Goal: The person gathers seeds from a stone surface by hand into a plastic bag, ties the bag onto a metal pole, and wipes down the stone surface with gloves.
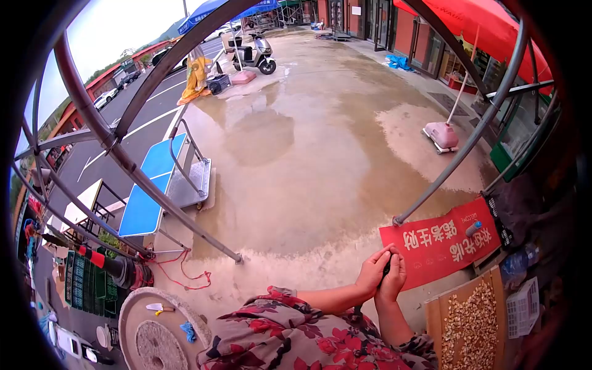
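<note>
Both hands meet in front of my body, fingers bent and pressed close together. My left hand [372,271] comes in from the left, and my right hand [393,280] rises beside it, touching it. Between them shows a sliver of a small dark object [386,267]; most of it is covered by the fingers, so its kind cannot be made out. Beyond the hands lies a red welcome mat [425,262] with white lettering. To the right of my forearm is a board [433,308] spread with many small pale pieces [472,324].
Metal poles [203,228] frame the view. At left stand a blue folding table [140,213], a flatbed cart [194,185] and green crates [77,277]. A round stone mill [132,305] holds a small trowel [159,308]. An umbrella base [441,134] and a scooter [254,54] stand farther off.
</note>
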### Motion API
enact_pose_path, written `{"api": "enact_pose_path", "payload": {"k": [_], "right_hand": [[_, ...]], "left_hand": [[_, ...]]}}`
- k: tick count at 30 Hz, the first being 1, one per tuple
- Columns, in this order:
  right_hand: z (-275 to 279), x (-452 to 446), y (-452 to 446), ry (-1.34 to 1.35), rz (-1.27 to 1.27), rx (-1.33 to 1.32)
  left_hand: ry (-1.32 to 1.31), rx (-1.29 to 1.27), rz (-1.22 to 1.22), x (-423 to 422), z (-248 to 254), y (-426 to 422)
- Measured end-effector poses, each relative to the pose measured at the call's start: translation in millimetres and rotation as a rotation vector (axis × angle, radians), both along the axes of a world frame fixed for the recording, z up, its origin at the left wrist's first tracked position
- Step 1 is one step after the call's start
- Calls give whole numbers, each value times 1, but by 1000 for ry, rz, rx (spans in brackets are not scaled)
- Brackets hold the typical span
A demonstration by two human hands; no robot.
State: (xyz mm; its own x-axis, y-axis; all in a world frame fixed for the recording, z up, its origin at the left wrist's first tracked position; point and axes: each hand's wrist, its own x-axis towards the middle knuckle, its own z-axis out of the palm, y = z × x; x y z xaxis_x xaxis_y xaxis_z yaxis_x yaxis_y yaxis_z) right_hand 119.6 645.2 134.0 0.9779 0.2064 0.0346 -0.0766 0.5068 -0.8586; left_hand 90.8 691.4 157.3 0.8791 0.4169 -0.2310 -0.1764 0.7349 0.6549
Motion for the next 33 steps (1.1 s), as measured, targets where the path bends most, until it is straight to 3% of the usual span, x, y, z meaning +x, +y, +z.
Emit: {"api": "enact_pose_path", "payload": {"k": [7, 8, 11, 13, 15, 17, 19, 22, 33], "right_hand": [[17, -3, 64, 58, 271, 26], [19, -5, 71, 164, 295, -6], [28, -10, 88, 36, 440, 7], [32, -13, 95, 50, 490, 7], [34, -15, 100, 80, 531, 6], [40, -29, 114, 20, 400, -172], [25, -6, 104, 41, 580, -71], [17, 1, 106, 52, 605, -78], [29, 19, 98, 54, 450, -62]], "left_hand": [[-78, -51, 294, -1, -12, 54], [-75, -17, 344, -3, -13, 60], [142, 160, 682, 33, -49, 56], [152, 111, 710, 18, -26, 69], [-1, -98, 537, -20, 4, 84], [-5, -62, 589, -17, -4, 87], [8, -103, 585, -18, 6, 86], [18, -84, 592, -14, 1, 88], [-15, -74, 465, 20, -21, 87]]}}
